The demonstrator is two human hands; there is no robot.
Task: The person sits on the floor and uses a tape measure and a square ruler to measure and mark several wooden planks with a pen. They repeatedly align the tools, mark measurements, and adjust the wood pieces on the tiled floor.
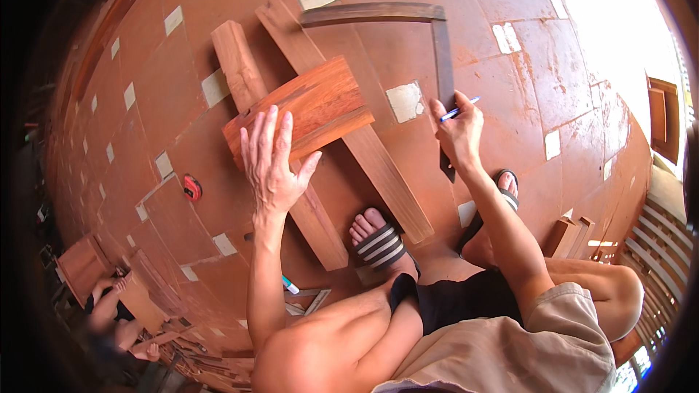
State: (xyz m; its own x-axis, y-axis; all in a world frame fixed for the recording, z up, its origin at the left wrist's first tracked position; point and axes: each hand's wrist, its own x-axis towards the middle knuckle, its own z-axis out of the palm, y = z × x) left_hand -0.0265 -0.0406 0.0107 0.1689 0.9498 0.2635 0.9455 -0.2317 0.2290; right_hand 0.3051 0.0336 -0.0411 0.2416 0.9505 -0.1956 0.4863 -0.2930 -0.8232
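A reddish-brown wooden block lies slantwise across two longer beams, a left beam and a right beam, on the floor. My left hand rests on the block's left part, fingers stretched out and somewhat spread. To the right of the block, my right hand is closed around the long arm of a dark L-shaped carpenter's square. A blue and white pen is held in the same fingers. The square's other arm stretches left above the block, its end over the right beam's far part.
A red tape measure lies left of the beams. Near my left knee are a blue-and-white tool and a small triangular frame. Short boards lie at right, before a slatted seat. Another person sits lower left among lumber.
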